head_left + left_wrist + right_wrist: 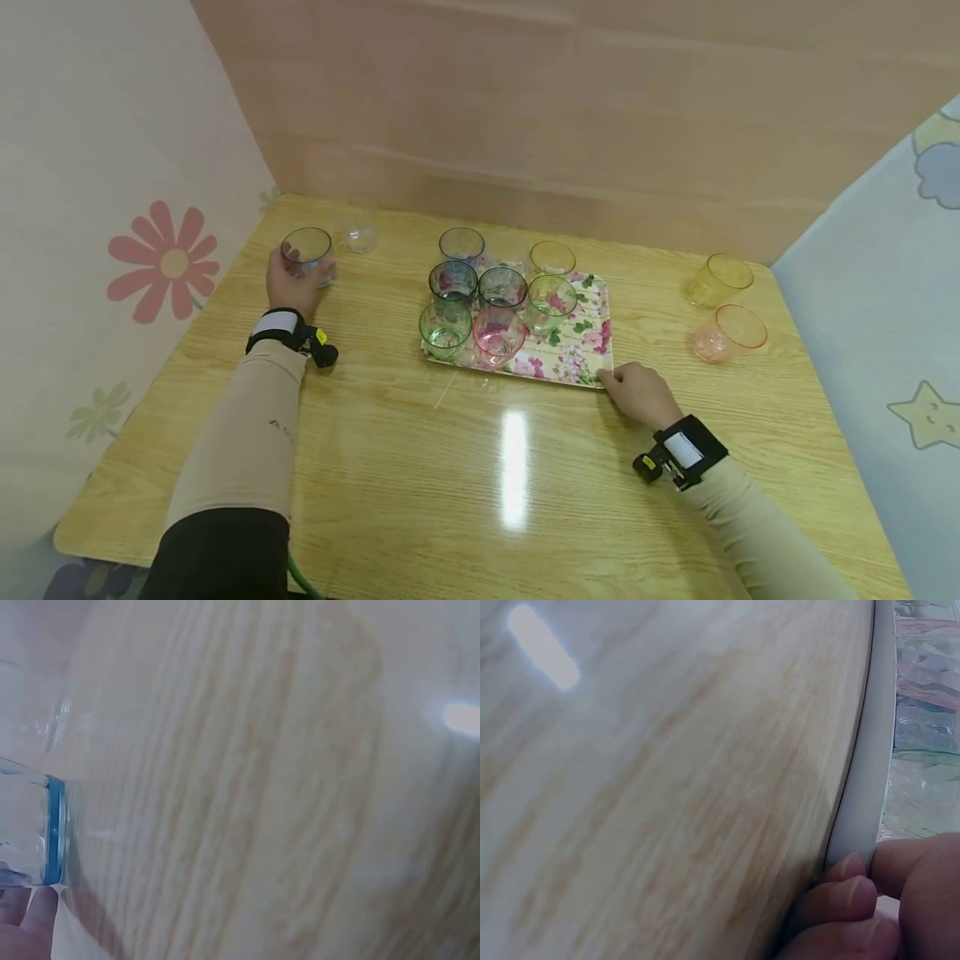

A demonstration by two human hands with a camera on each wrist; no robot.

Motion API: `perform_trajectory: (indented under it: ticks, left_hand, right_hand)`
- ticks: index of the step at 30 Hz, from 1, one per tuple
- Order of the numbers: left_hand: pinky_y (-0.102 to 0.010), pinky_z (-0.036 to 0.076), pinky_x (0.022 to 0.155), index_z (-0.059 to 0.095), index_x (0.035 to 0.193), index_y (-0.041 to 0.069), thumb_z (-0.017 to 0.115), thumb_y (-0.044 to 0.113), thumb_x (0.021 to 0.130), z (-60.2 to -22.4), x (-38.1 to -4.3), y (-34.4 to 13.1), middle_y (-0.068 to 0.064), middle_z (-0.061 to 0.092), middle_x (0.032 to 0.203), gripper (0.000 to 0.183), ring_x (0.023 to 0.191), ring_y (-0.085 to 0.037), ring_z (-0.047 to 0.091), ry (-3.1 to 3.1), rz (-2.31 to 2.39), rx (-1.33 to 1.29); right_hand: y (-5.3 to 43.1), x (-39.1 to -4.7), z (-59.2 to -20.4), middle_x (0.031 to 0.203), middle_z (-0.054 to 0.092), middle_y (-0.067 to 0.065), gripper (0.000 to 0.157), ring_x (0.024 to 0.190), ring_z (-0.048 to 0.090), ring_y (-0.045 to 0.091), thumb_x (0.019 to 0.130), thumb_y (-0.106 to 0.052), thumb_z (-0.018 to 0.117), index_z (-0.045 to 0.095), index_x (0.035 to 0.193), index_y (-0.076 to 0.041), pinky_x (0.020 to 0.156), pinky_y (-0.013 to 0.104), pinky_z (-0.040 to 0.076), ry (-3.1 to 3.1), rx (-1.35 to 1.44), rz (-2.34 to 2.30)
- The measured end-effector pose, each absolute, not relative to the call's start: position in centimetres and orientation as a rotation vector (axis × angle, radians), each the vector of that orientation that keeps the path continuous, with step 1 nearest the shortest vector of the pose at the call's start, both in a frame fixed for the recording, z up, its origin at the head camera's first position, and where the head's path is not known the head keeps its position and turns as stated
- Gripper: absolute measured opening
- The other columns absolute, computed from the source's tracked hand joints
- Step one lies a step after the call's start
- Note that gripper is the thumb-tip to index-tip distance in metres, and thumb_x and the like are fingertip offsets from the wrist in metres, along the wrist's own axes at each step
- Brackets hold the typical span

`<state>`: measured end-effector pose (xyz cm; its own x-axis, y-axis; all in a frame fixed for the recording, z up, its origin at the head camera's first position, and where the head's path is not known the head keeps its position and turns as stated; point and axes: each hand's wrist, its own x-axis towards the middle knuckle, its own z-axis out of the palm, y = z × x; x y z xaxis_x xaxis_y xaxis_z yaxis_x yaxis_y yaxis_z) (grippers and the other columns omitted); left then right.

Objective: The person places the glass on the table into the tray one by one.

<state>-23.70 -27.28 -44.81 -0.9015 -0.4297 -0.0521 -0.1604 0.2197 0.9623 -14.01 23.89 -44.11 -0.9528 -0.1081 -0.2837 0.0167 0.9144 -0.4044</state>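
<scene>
At the far left of the table, my left hand [291, 287] grips a glass tumbler [307, 247] with a dark rim. In the left wrist view its bluish base [55, 829] shows close to the wood, with fingertips beside it. My right hand [641, 393] pinches the near right corner of a floral tray [573, 362], thumb on top and fingers at the rim [864, 787]. Several tinted tumblers stand on the tray's left and middle, among them a pink one [498, 337], a green one [446, 330] and a yellow one [552, 258].
A clear glass [362, 237] stands just right of the held tumbler. On the right side of the table are a yellow tumbler [718, 281] and a pink tumbler [727, 333]. A brown wall covering [525, 108] rises behind the wooden table [405, 475].
</scene>
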Motion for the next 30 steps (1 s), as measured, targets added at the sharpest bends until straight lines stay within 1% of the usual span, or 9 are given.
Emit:
perform_trajectory:
  ticks: [4, 10, 19, 23, 26, 30]
  left_hand:
    - [-0.031, 0.028, 0.118, 0.026, 0.158, 0.012, 0.073, 0.04, 0.093, -44.8, -23.9, -27.3, -0.01, 0.036, 0.154, 0.085, 0.142, -0.02, 0.033, -2.272, -1.752, 0.592]
    - [-0.032, 0.029, 0.117, 0.029, 0.157, 0.011, 0.072, 0.039, 0.094, -44.6, -23.9, -27.1, -0.011, 0.038, 0.152, 0.081, 0.138, -0.02, 0.036, -2.285, -1.726, 0.605]
    - [-0.03, 0.03, 0.115, 0.033, 0.154, 0.012, 0.074, 0.035, 0.094, -44.4, -23.6, -26.8, -0.004, 0.042, 0.143, 0.076, 0.136, -0.017, 0.037, -2.229, -1.767, 0.613]
    - [-0.029, 0.031, 0.115, 0.035, 0.153, 0.011, 0.074, 0.036, 0.093, -44.2, -23.4, -26.7, -0.003, 0.043, 0.14, 0.076, 0.134, -0.017, 0.039, -2.204, -1.774, 0.596]
    - [-0.026, 0.034, 0.11, 0.037, 0.152, 0.01, 0.075, 0.034, 0.093, -44.2, -23.2, -26.7, -0.003, 0.044, 0.136, 0.074, 0.127, -0.015, 0.042, -2.167, -1.793, 0.579]
    - [-0.023, 0.036, 0.095, 0.039, 0.149, 0.009, 0.075, 0.03, 0.093, -43.9, -22.9, -26.4, 0.001, 0.045, 0.126, 0.069, 0.108, -0.009, 0.042, -2.108, -1.826, 0.561]
  right_hand:
    - [23.9, -14.0, -44.1, 0.053, 0.036, -0.003, 0.053, 0.048, 0.037, 0.014, 0.106, -0.032, 0.05, 0.043, 0.056, -0.013, 0.051, 0.029, 0.029, 2.776, -0.066, -0.59]
    - [24.0, -14.0, -44.1, 0.053, 0.036, -0.003, 0.053, 0.048, 0.038, 0.014, 0.106, -0.032, 0.05, 0.044, 0.057, -0.013, 0.051, 0.029, 0.03, 2.768, -0.047, -0.599]
    - [24.0, -14.0, -44.2, 0.054, 0.037, -0.002, 0.053, 0.049, 0.039, 0.015, 0.106, -0.032, 0.05, 0.045, 0.058, -0.013, 0.052, 0.029, 0.03, 2.758, -0.04, -0.594]
    - [24.0, -13.9, -44.2, 0.053, 0.037, -0.002, 0.053, 0.049, 0.039, 0.015, 0.106, -0.032, 0.05, 0.044, 0.057, -0.013, 0.051, 0.029, 0.03, 2.761, -0.047, -0.599]
    - [23.9, -14.0, -44.1, 0.053, 0.037, -0.003, 0.053, 0.049, 0.039, 0.015, 0.106, -0.032, 0.05, 0.045, 0.057, -0.013, 0.051, 0.029, 0.03, 2.761, -0.052, -0.597]
    - [23.9, -14.0, -44.1, 0.053, 0.038, -0.002, 0.053, 0.049, 0.039, 0.015, 0.106, -0.032, 0.05, 0.045, 0.057, -0.013, 0.052, 0.029, 0.03, 2.76, -0.046, -0.592]
